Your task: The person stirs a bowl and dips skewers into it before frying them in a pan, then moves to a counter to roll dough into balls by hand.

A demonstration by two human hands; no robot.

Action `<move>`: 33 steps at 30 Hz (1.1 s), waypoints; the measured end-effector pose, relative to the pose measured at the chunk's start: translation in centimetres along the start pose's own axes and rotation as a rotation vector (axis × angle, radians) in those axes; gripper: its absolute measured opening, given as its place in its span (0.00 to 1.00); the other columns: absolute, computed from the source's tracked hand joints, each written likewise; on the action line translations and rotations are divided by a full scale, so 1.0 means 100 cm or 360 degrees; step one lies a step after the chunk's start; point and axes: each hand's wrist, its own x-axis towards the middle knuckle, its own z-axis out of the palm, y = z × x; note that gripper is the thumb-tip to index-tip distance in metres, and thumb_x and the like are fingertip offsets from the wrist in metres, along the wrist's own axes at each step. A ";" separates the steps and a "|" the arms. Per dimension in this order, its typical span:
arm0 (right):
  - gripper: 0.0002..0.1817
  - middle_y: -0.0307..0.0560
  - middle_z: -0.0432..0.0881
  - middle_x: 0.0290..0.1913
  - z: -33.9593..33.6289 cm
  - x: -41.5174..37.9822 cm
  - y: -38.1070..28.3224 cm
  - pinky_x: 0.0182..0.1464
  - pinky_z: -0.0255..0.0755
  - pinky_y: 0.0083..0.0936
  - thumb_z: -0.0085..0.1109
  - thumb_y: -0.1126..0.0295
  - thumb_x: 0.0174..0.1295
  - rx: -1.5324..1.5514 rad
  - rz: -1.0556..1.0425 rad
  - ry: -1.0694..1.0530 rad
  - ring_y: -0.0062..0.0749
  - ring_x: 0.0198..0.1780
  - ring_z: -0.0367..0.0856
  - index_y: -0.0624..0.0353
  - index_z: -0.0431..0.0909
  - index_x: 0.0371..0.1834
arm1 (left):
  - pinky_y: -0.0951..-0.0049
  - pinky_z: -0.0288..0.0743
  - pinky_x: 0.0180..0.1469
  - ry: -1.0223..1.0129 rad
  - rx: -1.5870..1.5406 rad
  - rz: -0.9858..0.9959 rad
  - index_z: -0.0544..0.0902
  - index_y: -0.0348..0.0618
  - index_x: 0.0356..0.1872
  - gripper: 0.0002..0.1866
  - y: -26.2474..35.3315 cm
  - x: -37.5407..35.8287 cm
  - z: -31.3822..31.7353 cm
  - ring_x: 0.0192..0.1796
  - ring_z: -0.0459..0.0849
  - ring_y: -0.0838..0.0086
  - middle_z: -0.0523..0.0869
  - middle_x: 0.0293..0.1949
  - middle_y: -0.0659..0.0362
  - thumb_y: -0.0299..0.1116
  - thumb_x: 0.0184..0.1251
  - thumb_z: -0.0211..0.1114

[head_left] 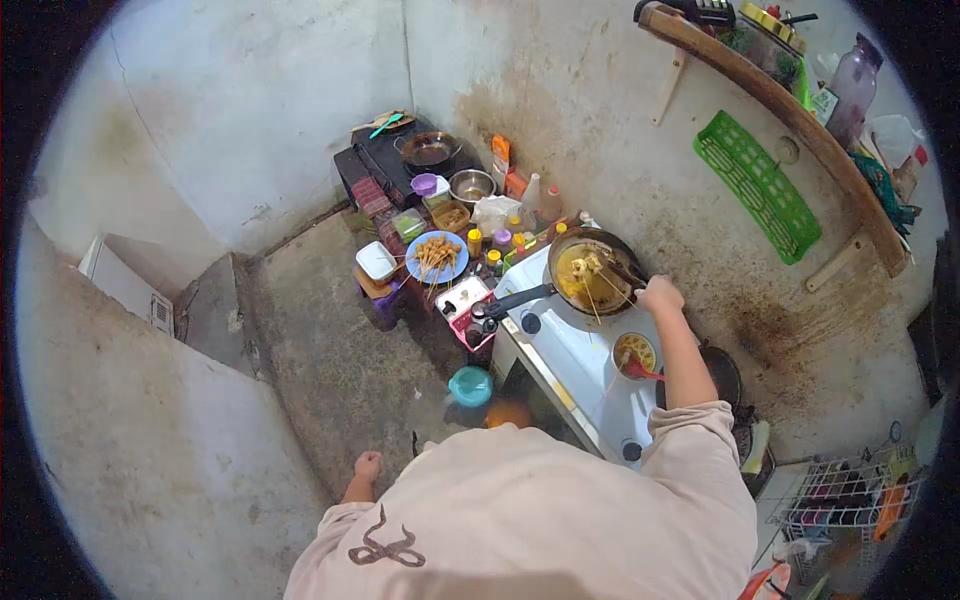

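My right hand [660, 295] is closed around a dark tong-like utensil [628, 272] at the right rim of a frying pan [562, 250]. In the pan, pale skewered pieces [585, 265] lie in yellowish oil, with thin sticks poking over the edge. The pan sits on a white gas stove [560, 350], its long dark handle [518, 302] pointing left. Nearer me on the stove stands a small bowl [640, 345] with a yellowish mix and a red spoon [642, 372]. My left hand [368, 465] hangs at my side, fingers curled, with nothing visible in it.
Left of the stove, a blue plate [437, 257] holds skewers beside a white container [376, 260] and sauce bottles. Behind are a metal bowl [472, 186] and a dark wok [430, 150]. A teal tub [470, 386] stands low. A wooden shelf [790, 110] juts from the right wall.
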 end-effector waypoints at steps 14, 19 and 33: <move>0.18 0.52 0.75 0.45 0.046 0.025 0.003 0.44 0.72 0.33 0.57 0.64 0.47 -0.0096 -0.0090 0.0151 0.44 0.46 0.76 0.62 0.75 0.41 | 0.75 0.71 0.26 -0.0021 0.0163 0.0104 0.77 0.40 0.34 0.08 0.039 -0.023 -0.003 0.24 0.75 0.76 0.78 0.25 0.60 0.27 0.54 0.53; 0.20 0.51 0.77 0.45 0.018 0.004 -0.004 0.46 0.70 0.32 0.59 0.59 0.45 0.0060 0.0030 -0.0156 0.41 0.47 0.75 0.60 0.77 0.39 | 0.74 0.71 0.28 -0.0064 -0.0005 0.0076 0.78 0.41 0.34 0.08 0.019 -0.007 0.003 0.28 0.75 0.76 0.78 0.28 0.60 0.27 0.55 0.53; 0.26 0.50 0.75 0.47 0.022 -0.002 -0.001 0.47 0.70 0.32 0.62 0.55 0.44 0.0027 0.0058 -0.0106 0.41 0.48 0.75 0.61 0.74 0.43 | 0.75 0.70 0.26 -0.0048 0.0072 0.0145 0.77 0.40 0.35 0.09 0.008 0.002 0.014 0.25 0.76 0.76 0.78 0.27 0.60 0.30 0.54 0.53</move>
